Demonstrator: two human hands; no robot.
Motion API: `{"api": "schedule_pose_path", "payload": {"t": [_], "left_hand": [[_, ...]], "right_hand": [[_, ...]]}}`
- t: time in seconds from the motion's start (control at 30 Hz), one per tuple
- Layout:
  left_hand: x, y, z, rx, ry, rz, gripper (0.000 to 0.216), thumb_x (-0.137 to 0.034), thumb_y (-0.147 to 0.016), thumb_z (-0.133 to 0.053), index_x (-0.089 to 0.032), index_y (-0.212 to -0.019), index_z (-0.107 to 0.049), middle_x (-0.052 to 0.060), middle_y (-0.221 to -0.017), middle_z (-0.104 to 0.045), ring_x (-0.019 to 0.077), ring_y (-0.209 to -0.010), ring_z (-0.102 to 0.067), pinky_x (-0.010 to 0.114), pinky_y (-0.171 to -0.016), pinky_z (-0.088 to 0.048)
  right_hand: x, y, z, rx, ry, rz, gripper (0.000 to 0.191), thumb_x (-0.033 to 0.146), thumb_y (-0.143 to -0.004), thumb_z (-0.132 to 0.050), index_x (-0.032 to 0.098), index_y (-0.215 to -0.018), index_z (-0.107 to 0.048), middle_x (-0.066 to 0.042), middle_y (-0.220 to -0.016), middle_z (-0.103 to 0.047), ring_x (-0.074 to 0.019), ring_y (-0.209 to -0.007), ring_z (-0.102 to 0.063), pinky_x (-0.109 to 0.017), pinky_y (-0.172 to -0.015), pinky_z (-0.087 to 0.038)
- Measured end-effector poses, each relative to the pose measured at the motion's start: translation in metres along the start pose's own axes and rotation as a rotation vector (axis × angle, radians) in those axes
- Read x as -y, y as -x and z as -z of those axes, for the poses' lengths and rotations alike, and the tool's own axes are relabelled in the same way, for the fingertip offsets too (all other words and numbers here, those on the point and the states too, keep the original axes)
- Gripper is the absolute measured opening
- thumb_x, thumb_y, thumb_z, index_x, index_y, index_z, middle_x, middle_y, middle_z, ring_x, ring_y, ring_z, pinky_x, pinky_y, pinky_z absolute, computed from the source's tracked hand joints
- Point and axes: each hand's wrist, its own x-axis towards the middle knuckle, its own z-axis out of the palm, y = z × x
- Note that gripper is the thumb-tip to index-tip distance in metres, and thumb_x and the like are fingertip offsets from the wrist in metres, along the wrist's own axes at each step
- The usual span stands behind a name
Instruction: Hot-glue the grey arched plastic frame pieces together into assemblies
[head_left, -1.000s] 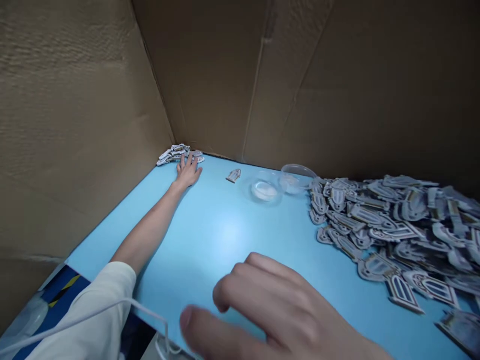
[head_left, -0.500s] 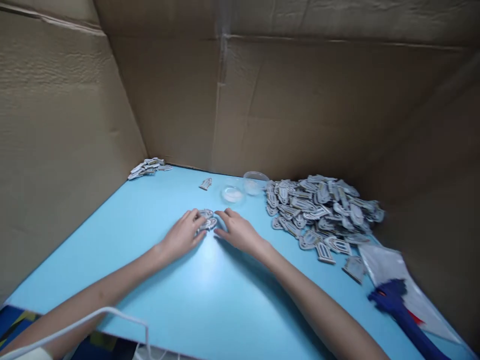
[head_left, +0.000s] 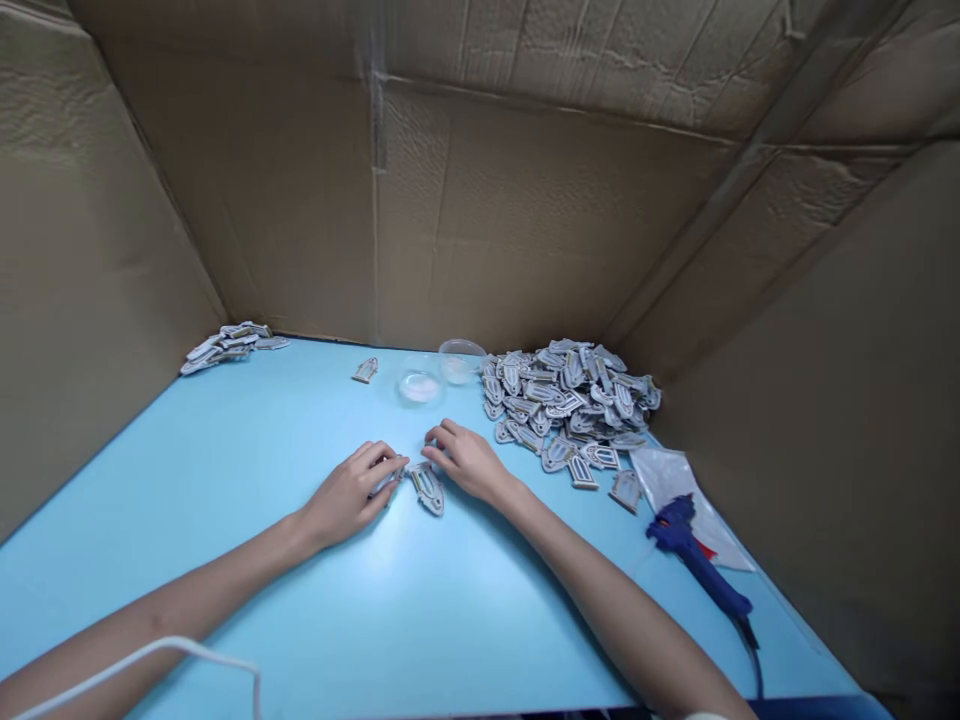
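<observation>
My left hand (head_left: 349, 500) is closed on a small grey arched window-shaped piece (head_left: 398, 472), mostly hidden behind the fingers. Just right of those fingertips, a second arched window piece (head_left: 428, 489) lies on the blue tabletop (head_left: 420, 620), its rounded end toward me. My right hand (head_left: 466, 460) hovers close above and right of that piece, with bent fingers apart and nothing visible in them.
A big heap of arched pieces (head_left: 562, 395) lies at the back right, a smaller pile (head_left: 232, 345) in the left corner. Two clear round dishes (head_left: 420, 388) and a lone piece (head_left: 365, 370) sit at the back. A blue glue gun (head_left: 697, 555) rests on a plastic bag (head_left: 667, 470). Cardboard walls (head_left: 510, 220) enclose the table.
The view has swung to the right. The pieces that lay together between my hands are now apart: one in my left hand, one on the table. My right hand has lifted slightly away.
</observation>
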Motion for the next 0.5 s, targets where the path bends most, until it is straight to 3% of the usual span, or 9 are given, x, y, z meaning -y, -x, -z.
{"api": "schedule_pose_path", "payload": {"t": [0.07,0.13,0.2,0.27,0.33,0.4,0.5], "left_hand": [[-0.001,0.001,-0.003,-0.017,-0.043,0.006,0.028,-0.024,-0.105,-0.053,-0.023,-0.124,-0.074,0.01,-0.113,-0.068,0.0261,-0.105,-0.064,0.039,-0.092,-0.055],[0.0,0.003,-0.004,-0.031,-0.079,0.022,0.023,-0.024,-0.104,-0.056,-0.023,-0.117,-0.075,0.009,-0.11,-0.068,0.0262,-0.103,-0.064,0.039,-0.09,-0.055],[0.001,0.004,-0.005,-0.046,-0.095,0.034,0.02,-0.026,-0.103,-0.059,-0.023,-0.115,-0.075,0.009,-0.109,-0.067,0.0263,-0.101,-0.063,0.04,-0.089,-0.055],[0.002,0.005,-0.004,-0.065,-0.1,0.045,0.019,-0.029,-0.102,-0.062,-0.023,-0.116,-0.074,0.009,-0.111,-0.065,0.0269,-0.102,-0.063,0.042,-0.091,-0.055],[0.002,0.006,-0.004,-0.076,-0.106,0.044,0.02,-0.029,-0.101,-0.064,-0.023,-0.117,-0.073,0.011,-0.117,-0.064,0.0284,-0.107,-0.062,0.044,-0.094,-0.054],[0.002,0.007,-0.004,-0.063,-0.107,0.022,0.024,-0.027,-0.098,-0.067,-0.022,-0.121,-0.072,0.012,-0.124,-0.064,0.0305,-0.114,-0.062,0.045,-0.097,-0.053],[0.003,0.007,-0.005,-0.013,-0.097,-0.003,0.026,-0.023,-0.094,-0.07,-0.023,-0.12,-0.071,0.011,-0.127,-0.065,0.031,-0.118,-0.062,0.045,-0.097,-0.052]], "right_hand": [[0.009,0.002,-0.003,0.03,0.021,0.017,0.046,0.05,-0.098,-0.076,0.016,-0.128,-0.071,-0.011,-0.114,-0.069,-0.0266,-0.1,-0.067,-0.038,-0.089,-0.05],[0.014,0.006,-0.004,0.104,0.01,0.134,0.052,0.042,-0.09,-0.085,0.015,-0.132,-0.071,-0.013,-0.119,-0.07,-0.0303,-0.108,-0.066,-0.043,-0.096,-0.051],[0.012,0.008,-0.002,0.139,-0.044,0.246,0.053,0.02,-0.092,-0.075,0.017,-0.144,-0.065,-0.014,-0.128,-0.071,-0.0314,-0.122,-0.063,-0.048,-0.106,-0.049],[0.006,0.009,0.002,0.15,-0.136,0.315,0.073,0.002,-0.089,-0.06,0.021,-0.158,-0.051,-0.013,-0.14,-0.069,-0.0295,-0.14,-0.055,-0.051,-0.117,-0.043],[-0.002,0.007,0.006,0.142,-0.213,0.314,0.085,-0.003,-0.082,-0.056,0.022,-0.163,-0.045,-0.013,-0.15,-0.065,-0.028,-0.149,-0.049,-0.053,-0.123,-0.038],[-0.007,0.005,0.009,0.144,-0.223,0.269,0.082,-0.002,-0.079,-0.058,0.02,-0.157,-0.052,-0.015,-0.152,-0.063,-0.0292,-0.144,-0.054,-0.053,-0.121,-0.042],[-0.009,0.003,0.007,0.141,-0.192,0.237,0.073,-0.004,-0.077,-0.055,0.019,-0.146,-0.063,-0.015,-0.138,-0.071,-0.0288,-0.13,-0.064,-0.051,-0.113,-0.048]]}}
